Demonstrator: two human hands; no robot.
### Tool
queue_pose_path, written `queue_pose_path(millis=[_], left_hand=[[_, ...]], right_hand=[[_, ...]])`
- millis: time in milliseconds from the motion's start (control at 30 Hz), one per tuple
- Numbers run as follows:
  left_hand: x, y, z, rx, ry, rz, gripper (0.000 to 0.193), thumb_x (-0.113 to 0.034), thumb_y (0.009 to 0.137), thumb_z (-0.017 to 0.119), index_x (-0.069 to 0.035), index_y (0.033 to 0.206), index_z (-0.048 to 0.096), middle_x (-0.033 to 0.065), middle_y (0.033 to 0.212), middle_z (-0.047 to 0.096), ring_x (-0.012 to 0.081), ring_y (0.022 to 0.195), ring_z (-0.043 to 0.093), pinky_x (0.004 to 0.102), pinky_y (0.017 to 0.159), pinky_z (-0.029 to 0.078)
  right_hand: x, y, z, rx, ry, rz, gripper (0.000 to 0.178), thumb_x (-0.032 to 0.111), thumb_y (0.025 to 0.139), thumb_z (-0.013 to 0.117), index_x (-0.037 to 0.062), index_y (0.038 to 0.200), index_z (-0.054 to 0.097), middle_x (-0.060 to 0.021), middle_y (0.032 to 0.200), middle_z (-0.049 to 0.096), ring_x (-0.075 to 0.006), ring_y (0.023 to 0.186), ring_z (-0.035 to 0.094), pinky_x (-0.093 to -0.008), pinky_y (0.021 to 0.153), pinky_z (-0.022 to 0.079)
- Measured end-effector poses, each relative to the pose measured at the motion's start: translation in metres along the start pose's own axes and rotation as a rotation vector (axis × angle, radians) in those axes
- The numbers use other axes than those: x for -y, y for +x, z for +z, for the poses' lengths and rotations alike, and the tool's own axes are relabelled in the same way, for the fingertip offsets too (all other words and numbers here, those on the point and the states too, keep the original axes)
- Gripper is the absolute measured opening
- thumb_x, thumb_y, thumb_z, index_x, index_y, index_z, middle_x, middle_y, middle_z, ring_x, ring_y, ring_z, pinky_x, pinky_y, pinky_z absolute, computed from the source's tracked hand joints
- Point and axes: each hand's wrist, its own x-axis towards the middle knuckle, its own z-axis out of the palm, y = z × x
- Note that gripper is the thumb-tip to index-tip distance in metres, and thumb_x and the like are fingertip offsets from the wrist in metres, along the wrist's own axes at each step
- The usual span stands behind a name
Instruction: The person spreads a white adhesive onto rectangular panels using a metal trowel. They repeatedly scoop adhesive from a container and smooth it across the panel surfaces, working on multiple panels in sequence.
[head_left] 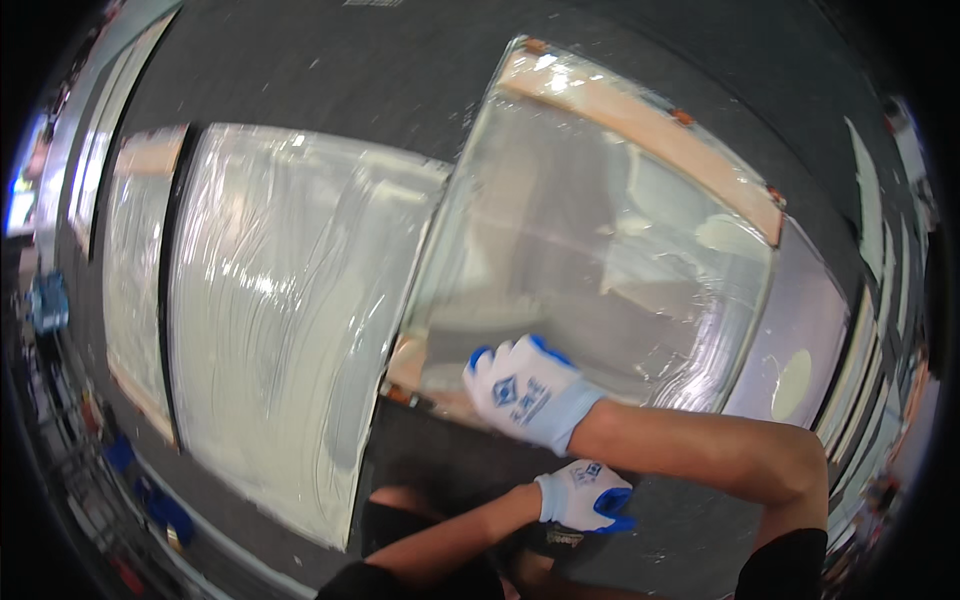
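Panel (560, 190) — right hand (525, 392) over near edge (440, 404)

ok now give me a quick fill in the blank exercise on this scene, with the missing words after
1. The left hand and the right hand wear white gloves with ____ fingertips.
2. Of the two, the ____ hand is nearer to the large glossy panel with the peach strip along its far edge.
3. The sleeve on the right arm is coloured ____.
4. The cream patch on the lilac-grey panel at right is ____ in shape.

Missing words: blue; right; black; oval
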Motion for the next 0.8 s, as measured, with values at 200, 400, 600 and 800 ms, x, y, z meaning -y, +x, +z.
queue_pose_path(millis=[200,400,600,800], left_hand=[[-0.005,0.006,0.001,0.072,0.006,0.025,0.04,-0.044,0.086,0.071,-0.009,0.074,0.055,0.0126,0.07,0.059,0.0367,0.066,0.058,0.0441,0.063,0.046],[0.0,0.004,0.0,0.037,0.029,0.079,0.038,-0.04,0.087,0.073,-0.008,0.074,0.056,0.0103,0.067,0.056,0.0317,0.061,0.056,0.0404,0.058,0.045],[0.006,0.004,-0.003,0.014,-0.008,0.092,0.037,-0.036,0.087,0.073,-0.007,0.074,0.055,0.0104,0.067,0.055,0.032,0.06,0.055,0.0401,0.058,0.044],[0.006,0.004,-0.003,0.008,-0.056,0.097,0.035,-0.034,0.087,0.074,-0.007,0.075,0.055,0.0112,0.068,0.055,0.0323,0.06,0.054,0.0406,0.058,0.044]], right_hand=[[-0.079,0.008,-0.038,0.027,0.38,0.383,0.021,0.024,0.096,0.053,0.0062,0.092,0.065,-0.0167,0.087,0.071,-0.0346,0.076,0.071,-0.0479,0.064,0.055],[-0.191,-0.014,-0.093,-0.067,0.0,0.621,0.025,0.03,0.099,0.054,0.0096,0.105,0.067,-0.0134,0.099,0.069,-0.0329,0.094,0.069,-0.046,0.08,0.055],[-0.265,-0.016,-0.114,0.008,-0.178,0.708,0.029,0.025,0.102,0.049,0.0143,0.117,0.071,-0.0122,0.118,0.067,-0.0299,0.105,0.068,-0.044,0.089,0.056],[-0.293,0.001,-0.081,0.031,-0.254,0.679,0.027,0.023,0.099,0.054,0.0127,0.115,0.073,-0.0115,0.111,0.071,-0.0298,0.104,0.07,-0.0426,0.086,0.058]])
